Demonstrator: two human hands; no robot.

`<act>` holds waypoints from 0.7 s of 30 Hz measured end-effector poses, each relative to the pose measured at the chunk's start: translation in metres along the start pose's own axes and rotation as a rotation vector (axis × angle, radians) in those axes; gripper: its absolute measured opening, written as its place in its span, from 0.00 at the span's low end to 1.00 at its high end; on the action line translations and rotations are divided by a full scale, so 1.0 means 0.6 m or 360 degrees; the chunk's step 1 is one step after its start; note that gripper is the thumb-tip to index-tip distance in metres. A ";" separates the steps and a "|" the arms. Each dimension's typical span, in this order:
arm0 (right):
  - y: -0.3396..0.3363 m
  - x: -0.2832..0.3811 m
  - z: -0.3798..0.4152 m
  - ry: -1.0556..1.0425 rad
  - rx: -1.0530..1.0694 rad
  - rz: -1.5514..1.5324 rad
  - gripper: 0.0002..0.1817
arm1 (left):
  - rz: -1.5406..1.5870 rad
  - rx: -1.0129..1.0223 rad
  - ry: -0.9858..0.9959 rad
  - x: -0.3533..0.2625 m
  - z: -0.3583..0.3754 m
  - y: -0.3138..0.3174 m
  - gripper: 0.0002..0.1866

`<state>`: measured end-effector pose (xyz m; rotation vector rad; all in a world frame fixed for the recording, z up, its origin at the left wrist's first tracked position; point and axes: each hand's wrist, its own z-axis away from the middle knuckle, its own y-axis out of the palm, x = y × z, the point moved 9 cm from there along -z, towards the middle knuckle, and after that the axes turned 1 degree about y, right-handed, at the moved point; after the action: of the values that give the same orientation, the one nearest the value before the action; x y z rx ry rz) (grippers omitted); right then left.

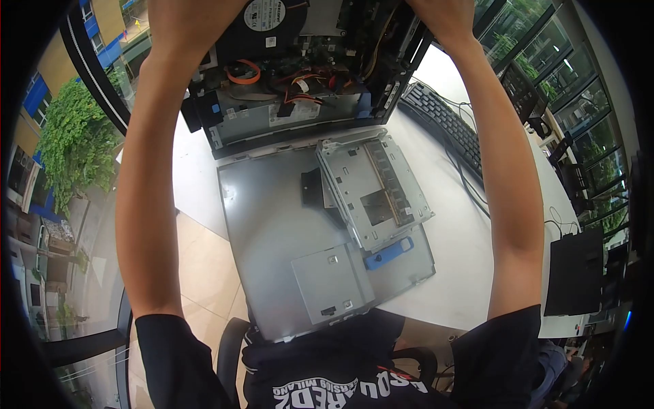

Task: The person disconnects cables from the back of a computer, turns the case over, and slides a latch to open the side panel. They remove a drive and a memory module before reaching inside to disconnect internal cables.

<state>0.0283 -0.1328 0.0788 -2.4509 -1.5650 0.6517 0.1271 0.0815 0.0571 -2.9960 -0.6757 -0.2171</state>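
Observation:
An opened desktop computer case (293, 126) stands at the top of the view, its inside facing me. A black fan (264, 41) with a white label, loose cables (306, 85) and an orange cable loop (243, 72) show within it. My left hand (194, 20) is at the case's upper left, and my right hand (446, 17) at its upper right. The top edge of the view cuts off the fingers of both hands, so their grip is hidden. Nearer me lies a metal side panel (266, 204), with a metal drive bracket (351, 198) resting on it.
The white table (449, 252) carries the panel and case. A black keyboard (443, 123) with its cable lies right of the case. Farther right is a flat black object (575, 273). A chair armrest (233, 354) is near my body, and windows are on both sides.

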 end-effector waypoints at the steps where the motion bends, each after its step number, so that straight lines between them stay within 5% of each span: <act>1: 0.004 -0.004 -0.003 0.0044 0.0035 -0.0047 0.26 | -0.0009 -0.0011 0.0007 0.000 0.000 0.000 0.21; 8: 0.009 -0.013 -0.014 0.0076 0.0101 -0.0147 0.26 | -0.0037 -0.0004 0.0018 0.000 0.001 0.004 0.21; 17: 0.004 -0.023 -0.008 0.0070 0.0000 -0.0190 0.09 | -0.0057 -0.0021 0.0026 0.000 0.000 0.004 0.21; 21: -0.001 -0.015 -0.004 0.0115 -0.0024 -0.0117 0.14 | -0.0034 -0.0019 0.0011 0.000 0.003 0.004 0.22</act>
<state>0.0258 -0.1404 0.0838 -2.3866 -1.6290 0.5350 0.1284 0.0798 0.0556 -2.9989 -0.7082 -0.2331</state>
